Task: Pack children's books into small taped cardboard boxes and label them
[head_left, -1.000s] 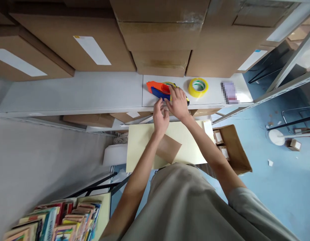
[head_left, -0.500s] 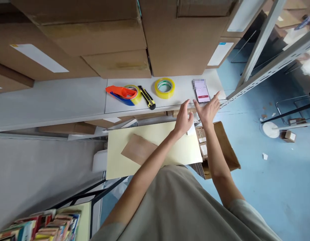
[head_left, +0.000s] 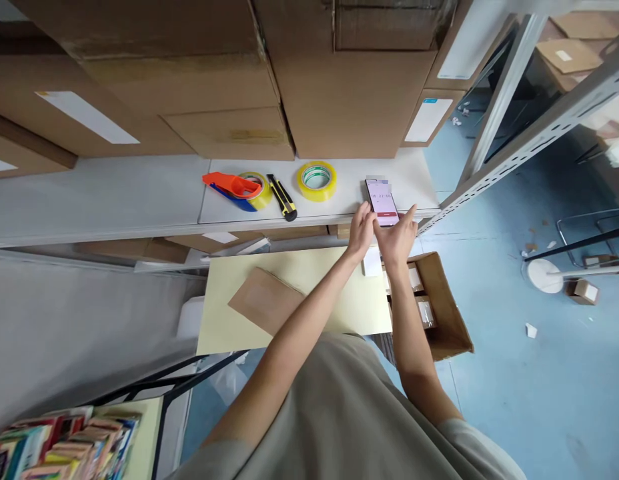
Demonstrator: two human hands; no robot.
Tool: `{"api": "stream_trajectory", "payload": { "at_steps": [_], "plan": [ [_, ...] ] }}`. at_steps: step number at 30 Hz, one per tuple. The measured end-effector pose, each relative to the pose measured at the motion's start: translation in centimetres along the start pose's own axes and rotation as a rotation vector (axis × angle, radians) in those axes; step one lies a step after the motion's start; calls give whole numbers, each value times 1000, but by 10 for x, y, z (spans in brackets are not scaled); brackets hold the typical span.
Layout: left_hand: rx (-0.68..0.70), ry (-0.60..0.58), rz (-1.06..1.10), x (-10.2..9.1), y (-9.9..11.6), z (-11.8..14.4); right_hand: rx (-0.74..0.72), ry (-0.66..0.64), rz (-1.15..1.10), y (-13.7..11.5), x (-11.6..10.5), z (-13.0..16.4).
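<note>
A phone (head_left: 382, 199) with a lit screen lies at the right end of the white shelf (head_left: 139, 193), its near end reaching the shelf's front edge. My right hand (head_left: 397, 237) cups that near end from below, thumb out to the right. My left hand (head_left: 360, 231) has its fingertips against the phone's left edge, fingers apart. Further left on the shelf are a yellow tape roll (head_left: 317, 181), a black and yellow utility knife (head_left: 282, 198) and an orange and blue tape dispenser (head_left: 234, 189).
Large cardboard boxes (head_left: 349, 93) stand stacked at the back of the shelf. Below it, a pale yellow tabletop (head_left: 309, 273) carries a brown envelope (head_left: 264, 300). An open carton (head_left: 439, 307) sits on the blue floor at right; books (head_left: 64, 447) at lower left.
Both hands left the tape dispenser, swung right along the shelf and closed in on the phone. The view shifted right with them.
</note>
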State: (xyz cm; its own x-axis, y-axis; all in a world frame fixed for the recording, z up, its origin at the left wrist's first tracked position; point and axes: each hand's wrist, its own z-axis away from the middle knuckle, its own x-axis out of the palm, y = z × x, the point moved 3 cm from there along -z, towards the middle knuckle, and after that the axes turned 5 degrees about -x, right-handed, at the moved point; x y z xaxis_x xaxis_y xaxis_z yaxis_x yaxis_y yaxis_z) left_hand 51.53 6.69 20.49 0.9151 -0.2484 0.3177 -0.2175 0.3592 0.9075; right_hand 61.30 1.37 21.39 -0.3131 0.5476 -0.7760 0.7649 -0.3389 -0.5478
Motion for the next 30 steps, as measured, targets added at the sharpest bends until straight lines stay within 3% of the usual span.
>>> {"api": "stream_trajectory", "payload": {
  "at_steps": [3,6,9,11,14,18,22,26,30],
  "plan": [
    [104,-15,-12,-9,14,34,-17,34,-54,-14,-11,26],
    [243,-81,-5,-30,33,65,-101,84,-108,-46,-25,47],
    [377,-93,35,-72,62,89,-211,77,-168,-96,-29,63],
    [440,-45,36,-112,83,101,-278,40,-217,-139,-20,71],
    [477,86,17,-189,113,115,-372,-42,-288,-211,12,86],
    [456,301,32,-304,141,125,-474,-198,-326,-308,80,114],
    [395,424,83,-397,156,120,-518,-341,-272,-378,148,136],
    [240,460,174,-451,158,93,-484,-403,-188,-410,197,140],
    [173,393,87,-473,156,56,-411,-406,-128,-420,227,133]
  ]
}}
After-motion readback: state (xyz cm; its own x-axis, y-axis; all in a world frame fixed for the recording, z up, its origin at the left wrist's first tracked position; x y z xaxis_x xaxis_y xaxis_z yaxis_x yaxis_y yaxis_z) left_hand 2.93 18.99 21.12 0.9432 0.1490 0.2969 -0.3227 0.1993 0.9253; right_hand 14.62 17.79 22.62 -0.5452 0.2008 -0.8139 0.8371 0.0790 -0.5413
